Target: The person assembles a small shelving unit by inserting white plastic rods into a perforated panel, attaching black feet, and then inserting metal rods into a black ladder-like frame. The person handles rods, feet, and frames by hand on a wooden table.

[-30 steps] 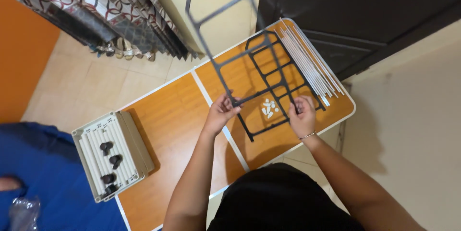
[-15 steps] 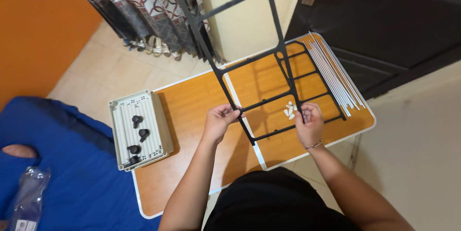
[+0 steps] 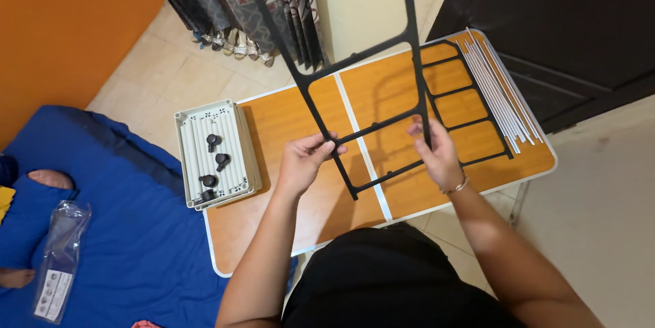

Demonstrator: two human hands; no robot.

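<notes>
I hold a black ladder-shaped plastic frame tilted up over an orange folding table. My left hand grips its left rail near the bottom end. My right hand grips the right rail at about the same height. The frame's top runs out of the picture. A second black frame of the same kind lies flat on the table's right half, partly behind the one I hold.
A bundle of thin silver rods lies along the table's right edge. A stack of grey slatted trays with several black caster wheels sits at the left end. Blue bedding with a clear plastic bag lies left; dark door behind.
I have lifted the frame higher and tilted it more upright. Both hands have moved left along the table with it, and the view has swung left to show more bedding.
</notes>
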